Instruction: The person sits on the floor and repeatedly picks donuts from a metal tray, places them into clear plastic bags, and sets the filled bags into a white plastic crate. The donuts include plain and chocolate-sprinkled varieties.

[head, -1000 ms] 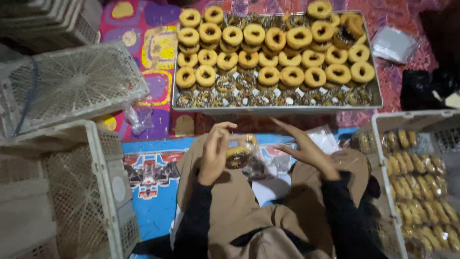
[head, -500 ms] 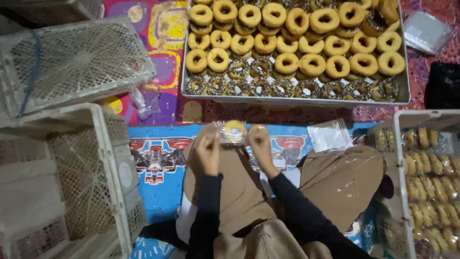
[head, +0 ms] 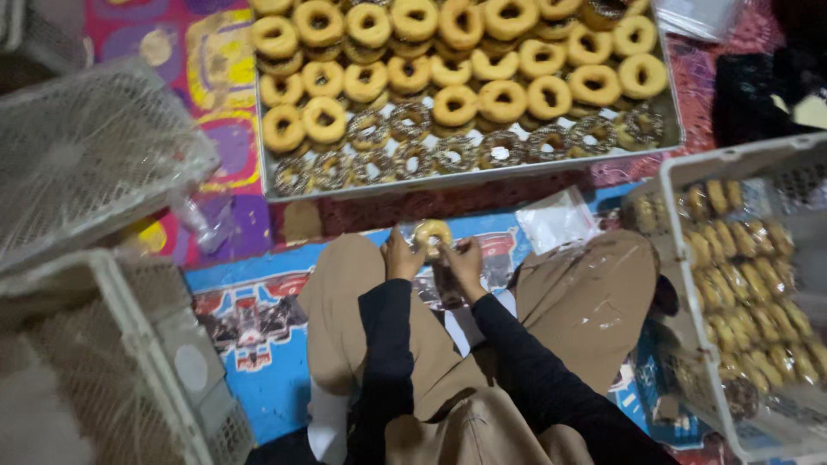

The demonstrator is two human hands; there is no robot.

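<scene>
Between the knees of the seated person, just above the lap, a single ring doughnut point(head: 432, 234) in a clear wrapper is held up by both hands. Left hand point(head: 401, 257): fingers curled, pinching the doughnut's left edge. Right hand point(head: 463, 261): fingers curled, pinching its right edge and the wrapper; whether the wrapper's mouth is open or sealed cannot be told. Step in hand, as judged: bagging or closing the wrapper around one doughnut, midway between the supply and the stock of finished pieces. A next move would call for a firm two-handed grip on the thin film without crushing the ring.

Beyond the hands, a metal tray point(head: 482, 176) lies on the patterned mat point(head: 215, 172), holding rows of plain doughnuts above a row of dark-sprinkled ones. Just right of the hands, a loose stack of clear bags point(head: 558, 220) lies near the knee. Far right, a white plastic crate point(head: 689, 168) holds wrapped doughnuts in rows. Left, further white crates point(head: 95, 155) stand stacked and tilted.
</scene>
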